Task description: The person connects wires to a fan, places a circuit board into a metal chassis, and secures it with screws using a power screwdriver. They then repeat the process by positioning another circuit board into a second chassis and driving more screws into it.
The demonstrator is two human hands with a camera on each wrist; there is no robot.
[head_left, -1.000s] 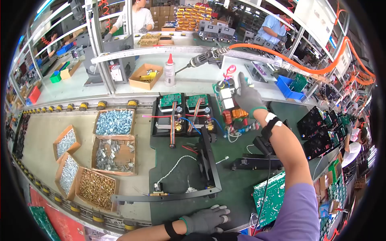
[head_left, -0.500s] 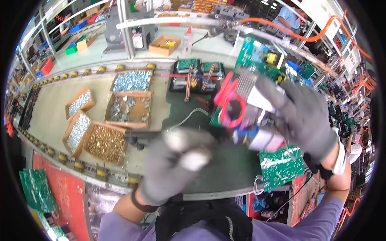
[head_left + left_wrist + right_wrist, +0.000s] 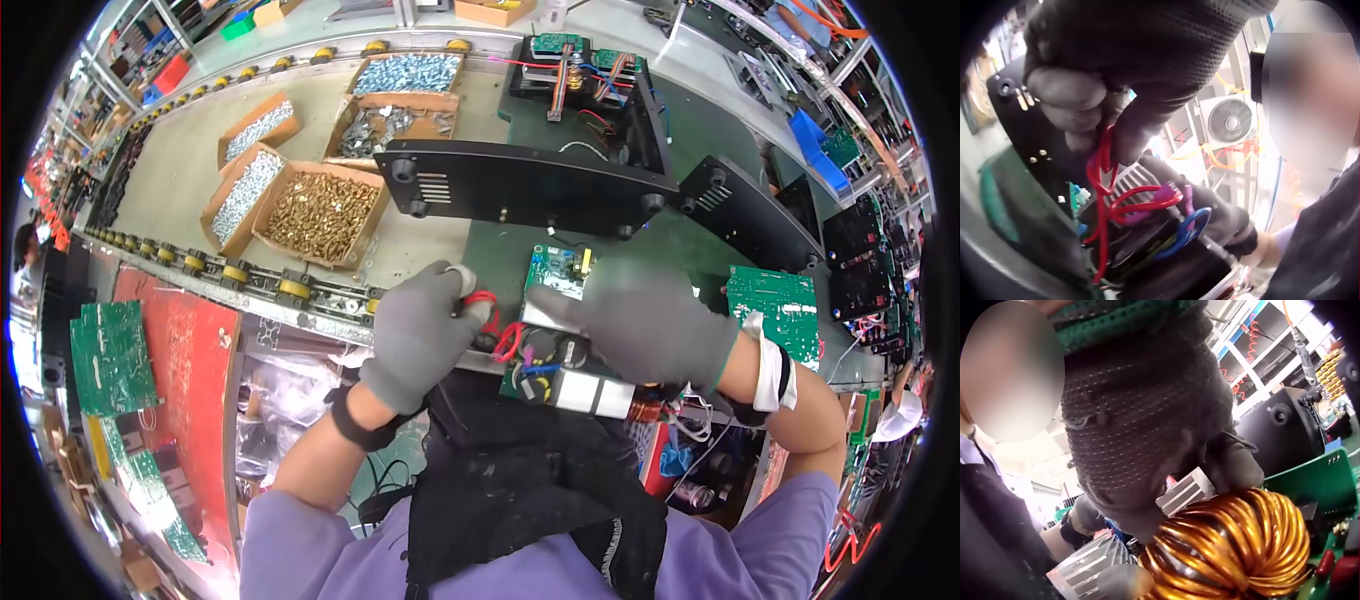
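Note:
Held near the bench's front edge is a circuit board (image 3: 543, 268) crowded with silver heat sinks (image 3: 590, 392), capacitors and wires. My gloved right hand (image 3: 655, 325) grips it from above; in the right wrist view its fingers straddle the heat sinks, beside a large copper-wound coil (image 3: 1235, 540). At the board's other end, my gloved left hand (image 3: 418, 335) pinches a looped red wire (image 3: 1102, 165) between thumb and fingers. Close by the red loops, a blue wire (image 3: 1192, 234) curls up in the left wrist view.
A black vented metal panel (image 3: 530, 185) stands across the bench behind the board, a second black panel (image 3: 740, 205) to its right. Cardboard boxes of brass fasteners (image 3: 320, 215) and silver screws (image 3: 245, 200) sit left. Another green board (image 3: 770, 300) lies at right.
My right hand has brought the board from the back of the bench to its front edge. My left hand has lifted off the bench and taken the red wire. The head view has tilted down.

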